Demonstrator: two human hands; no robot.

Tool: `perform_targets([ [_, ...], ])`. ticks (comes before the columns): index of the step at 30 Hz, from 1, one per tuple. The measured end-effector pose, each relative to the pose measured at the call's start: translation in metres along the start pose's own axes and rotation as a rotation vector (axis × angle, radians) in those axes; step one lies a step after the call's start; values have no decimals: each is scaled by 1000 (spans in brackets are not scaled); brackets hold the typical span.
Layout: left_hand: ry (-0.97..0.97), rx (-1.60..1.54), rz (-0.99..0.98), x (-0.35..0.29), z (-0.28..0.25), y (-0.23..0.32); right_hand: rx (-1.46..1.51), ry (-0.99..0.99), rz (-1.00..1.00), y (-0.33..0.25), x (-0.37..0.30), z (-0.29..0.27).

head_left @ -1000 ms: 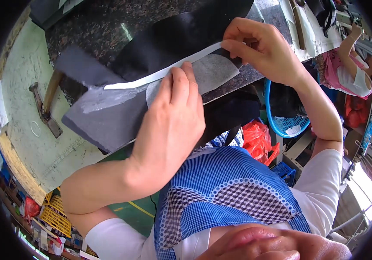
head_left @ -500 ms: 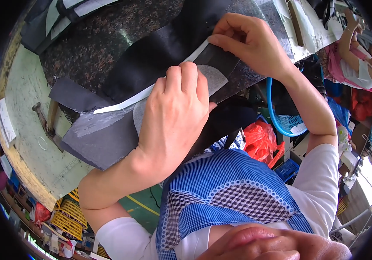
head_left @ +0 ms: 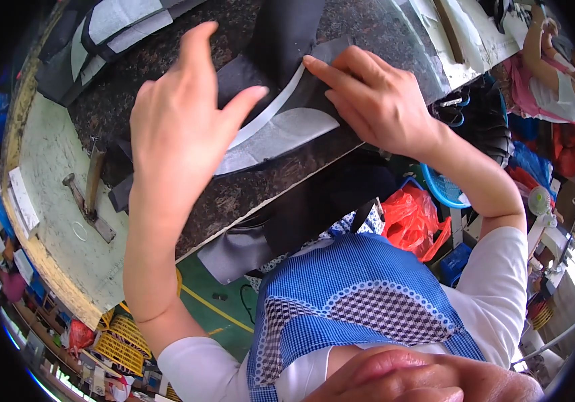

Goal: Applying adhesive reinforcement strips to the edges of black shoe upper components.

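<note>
A dark piece of sheet material (head_left: 234, 77), possibly leather or fabric, lies on a speckled dark stone slab (head_left: 234, 201). A narrow white strip (head_left: 270, 110) curves along its edge, with a pale grey rounded backing patch (head_left: 287, 137) beside it. My left hand (head_left: 180, 110) is over the left part of the material, thumb and index finger spread wide, holding nothing visible. The index fingertip of my right hand (head_left: 378, 100) touches the upper end of the white strip; its thumb is apart from that finger. My left hand and forearm hide part of the material.
Left of the slab, a hammer (head_left: 93, 208) lies on the worn pale bench (head_left: 52, 174). Dark pieces with white patches (head_left: 123, 27) are stacked at the far left. Below the bench are a red plastic bag (head_left: 411, 221) and a blue basket (head_left: 445, 184). Another person (head_left: 555, 74) is at the right.
My left hand has lifted off the strip, moved left and spread its fingers. My right hand has shifted slightly nearer, its pinch loosened. The material's left end now hangs over the slab's near edge.
</note>
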State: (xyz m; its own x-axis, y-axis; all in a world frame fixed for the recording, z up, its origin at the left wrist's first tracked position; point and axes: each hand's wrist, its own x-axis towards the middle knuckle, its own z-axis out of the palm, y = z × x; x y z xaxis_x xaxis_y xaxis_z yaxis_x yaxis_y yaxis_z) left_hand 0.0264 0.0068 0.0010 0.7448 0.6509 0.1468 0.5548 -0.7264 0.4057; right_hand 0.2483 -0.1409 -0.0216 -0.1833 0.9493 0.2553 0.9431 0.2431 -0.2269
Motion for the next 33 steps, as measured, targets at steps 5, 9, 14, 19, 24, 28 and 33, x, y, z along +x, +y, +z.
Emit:
perform_targets([
  [5, -173, -327, -305, -21, -14, 11, 725, -231, 601, 23, 29, -24],
  [9, 94, 110, 370, -43, 4, 33, 1125, -419, 1378, 14, 99, -65],
  [14, -2, 352, 403, -65, 46, 73, 617, -747, 766, 49, 81, -48],
  [19, -151, 631, 358, -59, 45, 90, 80, -183, 75, 36, 56, -20],
  [24, -79, 750, 267, -72, 35, 92, 14, 32, -384, 28, 4, -11],
  [28, -40, 785, 286, -73, 31, 83, 127, -10, -286, 21, 9, -18],
  [33, -248, 328, 149, -36, -22, 27, 606, -87, -123, 1, 33, 8],
])
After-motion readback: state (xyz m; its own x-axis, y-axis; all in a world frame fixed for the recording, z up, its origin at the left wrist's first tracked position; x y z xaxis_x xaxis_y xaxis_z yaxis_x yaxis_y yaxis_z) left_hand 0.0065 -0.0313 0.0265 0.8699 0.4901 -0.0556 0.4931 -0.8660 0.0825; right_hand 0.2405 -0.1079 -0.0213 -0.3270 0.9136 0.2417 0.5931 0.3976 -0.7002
